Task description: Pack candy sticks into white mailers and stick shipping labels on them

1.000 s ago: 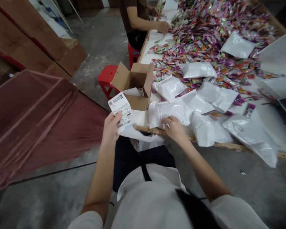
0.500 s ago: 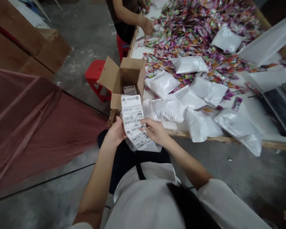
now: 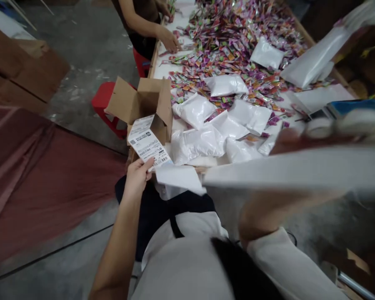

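My left hand [image 3: 138,177] pinches a strip of printed shipping labels [image 3: 148,146] between thumb and fingers. The strip's far end reaches up against the open cardboard box [image 3: 164,110]. From its near end a blank white sheet [image 3: 178,177] hangs over my lap. My right hand [image 3: 287,139] is stretched out to the right, smeared by motion and largely hidden by a long blurred white band [image 3: 284,168]. Whether its fingers hold that band cannot be made out. White stuffed plastic bags [image 3: 198,143] lie on the table just beyond the hands.
Small colourful packets [image 3: 231,50] are heaped across the table. A co-worker's hand [image 3: 168,38] reaches among them. A red stool [image 3: 104,100] stands left of the box. Stacked cartons [image 3: 15,62] and a red sheet [image 3: 50,179] are at the left. A blue object [image 3: 359,108] sits at the right.
My right hand has left the label strip and swung right, where a blurred white band now spans the view. My left hand keeps the strip. The camera view has shifted right.
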{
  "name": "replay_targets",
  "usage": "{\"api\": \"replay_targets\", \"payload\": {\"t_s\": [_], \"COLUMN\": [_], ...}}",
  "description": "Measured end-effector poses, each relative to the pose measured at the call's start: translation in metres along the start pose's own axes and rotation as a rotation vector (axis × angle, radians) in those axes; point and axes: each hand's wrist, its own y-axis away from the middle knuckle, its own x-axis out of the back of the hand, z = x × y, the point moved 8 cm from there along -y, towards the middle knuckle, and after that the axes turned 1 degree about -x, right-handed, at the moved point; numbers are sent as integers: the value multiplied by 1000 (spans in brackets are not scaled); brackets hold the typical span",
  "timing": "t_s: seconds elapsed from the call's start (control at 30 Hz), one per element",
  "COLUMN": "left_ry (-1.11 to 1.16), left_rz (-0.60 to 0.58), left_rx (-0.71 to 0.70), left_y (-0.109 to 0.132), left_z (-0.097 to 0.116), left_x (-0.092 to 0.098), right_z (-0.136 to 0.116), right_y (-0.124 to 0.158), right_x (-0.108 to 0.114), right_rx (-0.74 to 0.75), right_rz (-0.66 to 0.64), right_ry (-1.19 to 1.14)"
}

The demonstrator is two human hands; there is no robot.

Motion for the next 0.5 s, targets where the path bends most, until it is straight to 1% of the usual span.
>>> {"api": "replay_targets", "payload": {"t_s": [0.03, 0.07, 0.1, 0.13, 0.2, 0.23, 0.27, 0.3, 0.33, 0.37, 0.4, 0.47, 0.5], "left_ry": [-2, -1, 1, 0, -9, -19, -32, -48, -66, -85, -100, -116, -118], "left_rz": [16, 21, 13, -7, -55, -77, -94, -105, -115, -124, -131, -147, -156], "left_rx": [-10, -17, -16, -12, -6, -7, -13, -20, -25, -27, -28, -30, -31], "left_y": [-2, -2, -1, 0, 5, 8, 10, 12, 13, 13, 13, 13, 14], "left_z": [1, 3, 5, 7, 11, 12, 13, 13, 13, 11, 10, 6, 6], "left_x": [5, 9, 11, 11, 8, 6, 5, 4, 4, 4, 4, 4, 3], "right_z": [15, 33, 53, 74, 108, 119, 126, 129, 131, 129, 124, 107, 99], "right_y": [-16, -31, -44, -53, -59, -55, -50, -45, -40, -35, -31, -23, -16], "right_x": [10, 9, -4, -29, -97, -127, -151, -167, -176, -179, -177, -171, -171], "right_rx": [-4, -28, -75, -160, -323, -379, -409, -428, -440, -430, -390, -219, -113], "right_rz": [91, 153, 173, 111, -111, -209, -268, -296, -308, -298, -278, -262, -297], "right_ry": [-15, -40, -69, -89, -52, -12, 31, 63, 106, 167, 243, 408, 469]}}
